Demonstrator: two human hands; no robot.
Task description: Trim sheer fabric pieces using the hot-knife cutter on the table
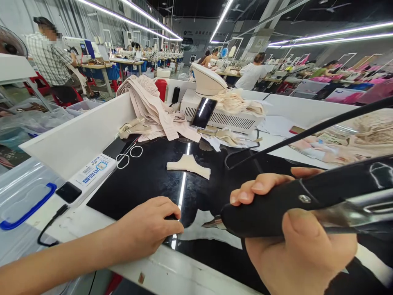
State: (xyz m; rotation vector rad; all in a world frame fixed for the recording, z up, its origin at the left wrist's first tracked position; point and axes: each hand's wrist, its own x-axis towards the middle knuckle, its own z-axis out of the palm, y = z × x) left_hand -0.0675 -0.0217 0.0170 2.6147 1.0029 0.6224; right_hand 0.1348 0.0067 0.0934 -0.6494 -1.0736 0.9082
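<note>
My right hand (307,254) is wrapped around a black hand-held tool (264,209) with a pointed metal tip and a shiny metal lever. The tip points left, over the glossy black work mat (144,184). On the mat's near edge rests my left hand (153,225), its fingers curled down around something dark that is mostly hidden. Beyond both hands a small cream fabric piece (188,165) lies flat, narrow at its top and wide at its ends. Scissors with white handles (129,157) lie at the mat's left edge.
Pale fabric strips (150,106) are heaped at the back left. A phone (204,112) leans against a white vented machine (236,119). A black rod or cable (294,139) crosses the right side. A white box (95,172) stands left. Several people work at sewing tables behind.
</note>
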